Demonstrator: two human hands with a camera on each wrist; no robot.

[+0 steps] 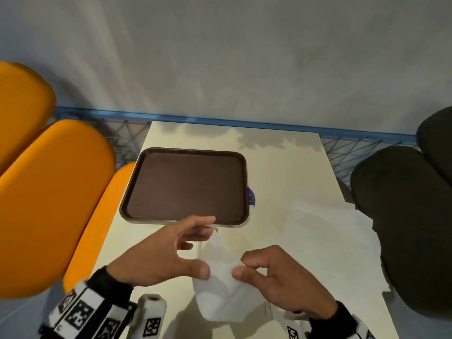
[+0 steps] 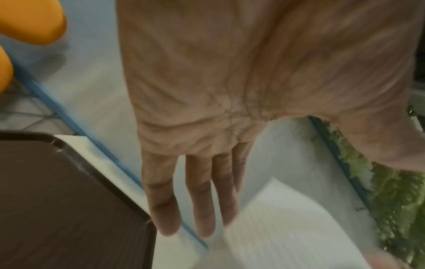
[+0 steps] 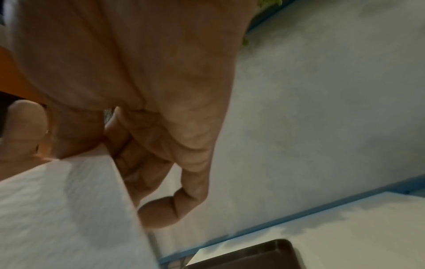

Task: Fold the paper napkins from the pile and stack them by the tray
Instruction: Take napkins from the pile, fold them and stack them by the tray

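Note:
A white paper napkin (image 1: pixel 220 297) hangs partly folded above the near edge of the cream table (image 1: pixel 281 167). My right hand (image 1: pixel 241 266) pinches its right edge between thumb and forefinger; the right wrist view shows the napkin (image 3: pixel 69 209) against the curled fingers (image 3: pixel 158 213). My left hand (image 1: pixel 195 245) has straight, spread fingers (image 2: pixel 197 200), and its thumb touches the napkin's left edge (image 2: pixel 287 227). The brown tray (image 1: pixel 186 150) lies just beyond both hands, with nothing on it. A loose pile of white napkins (image 1: pixel 342 241) is spread on the table's right side.
Orange seats (image 1: pixel 49 192) stand left of the table and dark seats (image 1: pixel 403 216) right of it. A blue rail (image 1: pixel 220 121) runs behind the table against a grey wall. A small purple sticker (image 1: pixel 251 196) shows beside the tray's right rim.

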